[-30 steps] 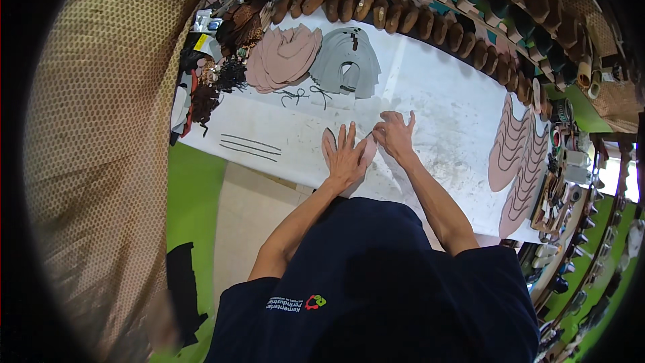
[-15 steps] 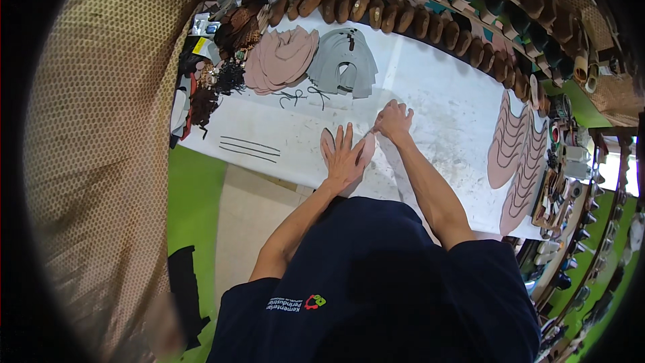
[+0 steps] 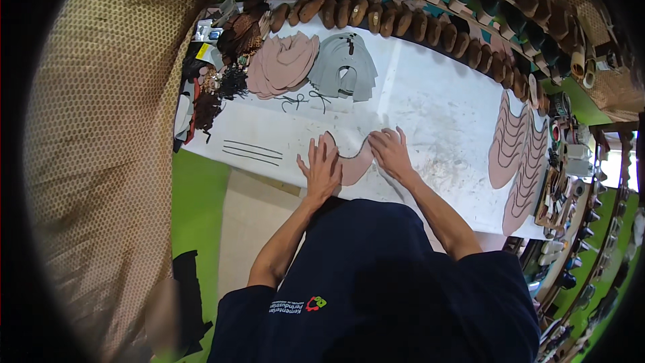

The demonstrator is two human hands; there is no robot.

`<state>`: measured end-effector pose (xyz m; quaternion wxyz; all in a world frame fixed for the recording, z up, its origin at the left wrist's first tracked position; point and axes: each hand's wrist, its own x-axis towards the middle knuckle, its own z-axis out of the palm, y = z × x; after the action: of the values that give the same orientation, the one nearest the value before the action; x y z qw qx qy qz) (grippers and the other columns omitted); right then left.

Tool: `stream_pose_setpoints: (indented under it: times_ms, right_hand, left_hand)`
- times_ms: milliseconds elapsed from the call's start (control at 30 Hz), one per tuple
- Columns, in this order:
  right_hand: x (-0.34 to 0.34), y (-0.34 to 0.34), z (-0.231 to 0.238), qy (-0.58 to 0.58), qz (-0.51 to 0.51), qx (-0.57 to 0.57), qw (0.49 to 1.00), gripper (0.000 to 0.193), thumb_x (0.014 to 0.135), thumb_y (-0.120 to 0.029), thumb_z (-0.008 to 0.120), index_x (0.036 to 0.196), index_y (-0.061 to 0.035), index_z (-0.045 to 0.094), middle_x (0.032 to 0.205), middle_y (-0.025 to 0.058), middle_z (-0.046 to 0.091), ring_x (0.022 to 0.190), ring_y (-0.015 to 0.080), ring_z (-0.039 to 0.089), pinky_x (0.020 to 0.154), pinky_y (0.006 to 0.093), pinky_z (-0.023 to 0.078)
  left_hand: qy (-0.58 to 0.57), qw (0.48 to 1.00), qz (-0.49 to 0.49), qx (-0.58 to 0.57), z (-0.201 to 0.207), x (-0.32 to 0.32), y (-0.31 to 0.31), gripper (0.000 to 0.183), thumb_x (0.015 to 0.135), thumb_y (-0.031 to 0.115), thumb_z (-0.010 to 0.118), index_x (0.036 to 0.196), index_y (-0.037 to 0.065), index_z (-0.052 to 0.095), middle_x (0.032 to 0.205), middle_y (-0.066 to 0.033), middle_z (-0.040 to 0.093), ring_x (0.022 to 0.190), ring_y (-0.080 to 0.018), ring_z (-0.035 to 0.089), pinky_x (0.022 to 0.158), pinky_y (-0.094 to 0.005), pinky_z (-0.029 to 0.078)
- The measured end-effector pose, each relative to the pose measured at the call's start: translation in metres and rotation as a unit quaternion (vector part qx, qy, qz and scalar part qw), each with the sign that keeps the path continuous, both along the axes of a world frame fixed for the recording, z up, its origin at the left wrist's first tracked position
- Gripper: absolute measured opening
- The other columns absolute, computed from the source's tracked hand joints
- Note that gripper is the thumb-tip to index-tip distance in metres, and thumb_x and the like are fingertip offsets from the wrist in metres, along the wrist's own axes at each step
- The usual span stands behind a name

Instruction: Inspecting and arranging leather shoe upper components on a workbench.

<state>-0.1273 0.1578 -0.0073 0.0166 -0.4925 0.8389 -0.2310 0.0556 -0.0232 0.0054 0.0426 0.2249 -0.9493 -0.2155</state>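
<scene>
Grips [image 3: 322, 168] [image 3: 392, 153] flat, white worktable [image 3: 437, 104]

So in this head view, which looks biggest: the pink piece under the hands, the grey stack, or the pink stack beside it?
1. Pink stack and grey stack: they look about alike, so I won't rank them.
2. Pink piece under the left hand and right hand: smallest as seen, though partly covered.

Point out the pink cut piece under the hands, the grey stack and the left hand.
pink cut piece [image 3: 355, 167], head view, bare lower lobe between the hands
grey stack [image 3: 344, 67], head view, top sheet's middle
left hand [image 3: 322, 169], head view, back of hand
</scene>
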Motion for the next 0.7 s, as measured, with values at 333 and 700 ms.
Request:
stream_pose_setpoints:
  times_ms: [333,700]
  right_hand:
    - [0.023,-0.001,0.004,0.016,0.002,0.012,1.0,0.039,0.097,-0.021,0.065,0.134,-0.0119,0.066,0.137,0.0016,0.061,0.136,0.0268,0.05,0.122,0.0649,0.02]
    - [0.059,-0.008,0.002,0.017,0.077,0.047,0.996,0.038,0.094,-0.022,0.066,0.13,-0.0103,0.068,0.129,0.0011,0.061,0.131,0.0252,0.052,0.122,0.0661,0.019]
  left_hand:
    - [-0.045,0.999,0.011,0.012,-0.003,0.024,-0.005,0.049,0.099,0.033,0.064,0.147,0.019,0.061,0.175,-0.0166,0.021,0.162,-0.0386,0.012,0.116,-0.0793,0.004]
    - [-0.064,0.998,0.015,0.009,-0.001,0.012,-0.016,0.05,0.1,0.036,0.062,0.149,0.025,0.058,0.177,-0.0147,0.014,0.163,-0.0382,0.007,0.117,-0.0792,0.003]
